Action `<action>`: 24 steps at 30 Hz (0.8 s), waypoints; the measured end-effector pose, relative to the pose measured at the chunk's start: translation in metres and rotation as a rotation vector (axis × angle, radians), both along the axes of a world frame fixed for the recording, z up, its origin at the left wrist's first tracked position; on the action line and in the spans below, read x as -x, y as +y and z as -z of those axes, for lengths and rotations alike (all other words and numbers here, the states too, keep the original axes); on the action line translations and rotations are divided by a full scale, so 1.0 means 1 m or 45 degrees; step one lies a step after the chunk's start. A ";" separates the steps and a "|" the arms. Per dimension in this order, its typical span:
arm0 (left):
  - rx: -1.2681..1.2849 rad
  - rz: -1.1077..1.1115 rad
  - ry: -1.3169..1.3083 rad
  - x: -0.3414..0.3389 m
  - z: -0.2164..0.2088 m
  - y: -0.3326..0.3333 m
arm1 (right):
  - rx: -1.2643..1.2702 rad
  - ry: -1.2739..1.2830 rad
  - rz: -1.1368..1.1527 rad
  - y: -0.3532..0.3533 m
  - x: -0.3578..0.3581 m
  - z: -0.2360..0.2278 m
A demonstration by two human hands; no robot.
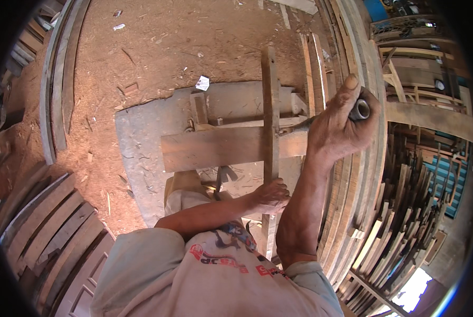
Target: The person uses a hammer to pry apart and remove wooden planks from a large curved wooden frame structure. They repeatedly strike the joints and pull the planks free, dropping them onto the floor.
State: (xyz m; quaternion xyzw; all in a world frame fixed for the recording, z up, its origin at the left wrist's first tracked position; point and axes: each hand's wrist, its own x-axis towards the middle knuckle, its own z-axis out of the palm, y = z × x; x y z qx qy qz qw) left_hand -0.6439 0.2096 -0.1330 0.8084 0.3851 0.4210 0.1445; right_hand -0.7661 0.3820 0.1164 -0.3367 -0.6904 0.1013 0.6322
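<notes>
My right hand (338, 126) is raised and wrapped around a metal tube handle (360, 110), thumb pointing up; the tool's far end reaches down toward the wood and is mostly hidden by the hand. My left hand (270, 195) presses down on a long narrow wooden strip (270, 121) that runs away from me. That strip lies across a wide flat plank (215, 148), and both rest on a grey concrete slab (136, 142). A dark chisel-like tool (218, 182) lies near my knee.
Sawdust covers the red dirt floor (157, 47). Curved wooden boards (57, 79) lie at the left, panelled pieces (51, 232) at the lower left. Stacked planks and slats (384, 211) fill the right side, with wooden frames (421, 68) behind them.
</notes>
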 end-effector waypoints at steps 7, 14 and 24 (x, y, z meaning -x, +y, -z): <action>0.125 0.231 -0.073 0.040 -0.037 0.005 | 0.119 -0.167 0.103 -0.033 -0.019 -0.016; 0.296 0.574 0.307 0.085 -0.058 -0.006 | 0.221 0.109 0.183 -0.087 -0.034 -0.028; 0.561 0.796 -0.266 0.165 -0.067 -0.001 | 0.654 0.012 -0.043 -0.140 -0.011 -0.030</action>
